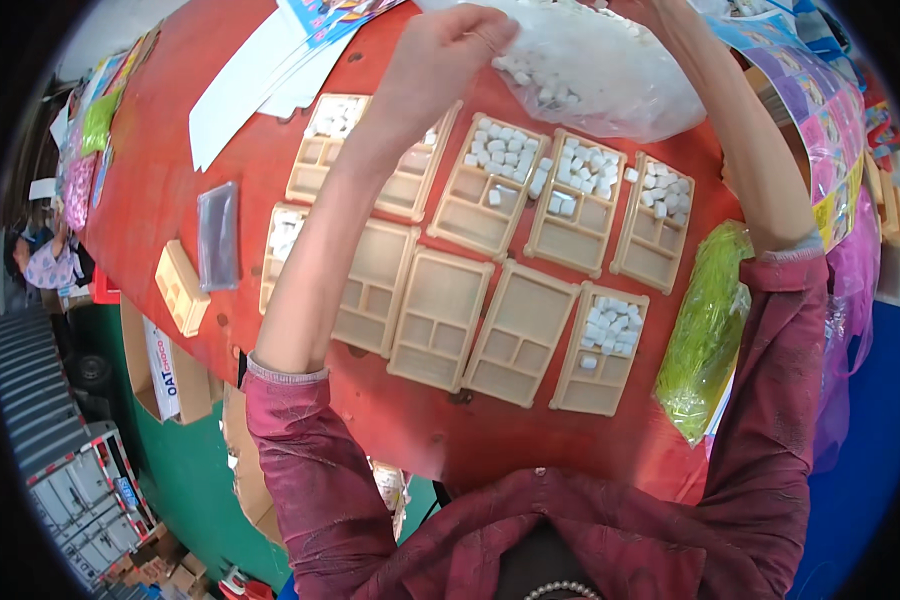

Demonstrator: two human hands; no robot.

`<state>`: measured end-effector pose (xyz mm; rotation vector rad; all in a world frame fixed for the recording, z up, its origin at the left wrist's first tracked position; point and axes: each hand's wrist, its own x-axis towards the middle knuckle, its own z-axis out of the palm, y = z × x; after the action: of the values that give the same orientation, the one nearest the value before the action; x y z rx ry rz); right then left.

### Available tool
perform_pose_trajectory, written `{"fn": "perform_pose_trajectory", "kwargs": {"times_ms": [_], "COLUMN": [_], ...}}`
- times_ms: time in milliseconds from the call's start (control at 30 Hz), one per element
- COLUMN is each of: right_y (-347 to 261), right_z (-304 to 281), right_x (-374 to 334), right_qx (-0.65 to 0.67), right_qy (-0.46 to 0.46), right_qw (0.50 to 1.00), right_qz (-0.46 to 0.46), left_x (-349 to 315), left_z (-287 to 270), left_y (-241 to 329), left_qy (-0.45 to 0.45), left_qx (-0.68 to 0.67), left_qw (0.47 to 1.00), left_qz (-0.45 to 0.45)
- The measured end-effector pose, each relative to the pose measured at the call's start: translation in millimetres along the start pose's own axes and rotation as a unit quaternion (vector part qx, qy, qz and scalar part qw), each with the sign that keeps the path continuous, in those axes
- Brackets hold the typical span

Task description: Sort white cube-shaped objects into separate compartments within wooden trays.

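- Head view, looking down on a red table [410,430]; I log what I see from my remote seat.
- Left hand [445,50] is raised over the far side of the table, fingers pinched on the edge of a clear plastic bag [610,75] holding small white cubes.
- Right hand runs out of frame at the top edge near the same bag; the forearm leads up to it, but I cannot tell its grasp, as the hand itself is cut off.
- The bag hangs above the far row of trays, its lower bulge just over the beige compartment tray [492,180] already loaded with white cubes.
- Two more trays in that row, [580,195] and [655,215], also carry white cubes in their large compartments.
- Near row: one tray at the right end [602,345] has cubes; the trays beside it [522,330] and [440,315] show bare compartments.
- The left forearm crosses over the left-hand trays, hiding part of them; contents there are probably cubes, only partly visible.
- A green shredded-filler bag [705,330] lies at the right of the trays.
- A small grey pouch [218,235] and a lone beige tray [182,287] lie well to the left.
- White paper sheets [260,80] rest at the far left of the table.
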<state>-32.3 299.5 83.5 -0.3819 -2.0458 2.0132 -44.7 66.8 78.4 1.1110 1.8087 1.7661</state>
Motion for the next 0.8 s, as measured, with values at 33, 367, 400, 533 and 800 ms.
{"fn": "perform_pose_trajectory", "kwargs": {"times_ms": [33, 367, 400, 533, 800], "right_y": [-8.4, 16.3, 17.9, 35.6, 77.5], "right_z": [11.8, 132.5, 145.5, 182.9, 227.0], "right_x": [-14.0, -103.8, -108.0, -132.0, -155.3], "right_qx": [-0.008, -0.018, -0.036, -0.100, -0.381], "right_qy": [-0.011, -0.246, -0.278, -0.294, -0.203], "right_qw": [0.999, 0.967, 0.957, 0.950, 0.870], "right_qz": [0.041, 0.069, 0.076, 0.040, -0.238], "left_x": [-4.1, -111.4, -124.1, -163.9, -203.6], "left_z": [-10.8, -74.5, -82.1, -99.0, -91.3], "left_y": [3.0, 10.6, 11.5, 8.7, -5.9], "left_qy": [0.055, 0.059, 0.080, 0.123, 0.161], "left_qx": [-0.204, -0.291, -0.274, -0.214, -0.093], "left_qw": [0.959, 0.921, 0.927, 0.937, 0.944], "left_qz": [-0.191, -0.252, -0.245, -0.249, -0.273]}}
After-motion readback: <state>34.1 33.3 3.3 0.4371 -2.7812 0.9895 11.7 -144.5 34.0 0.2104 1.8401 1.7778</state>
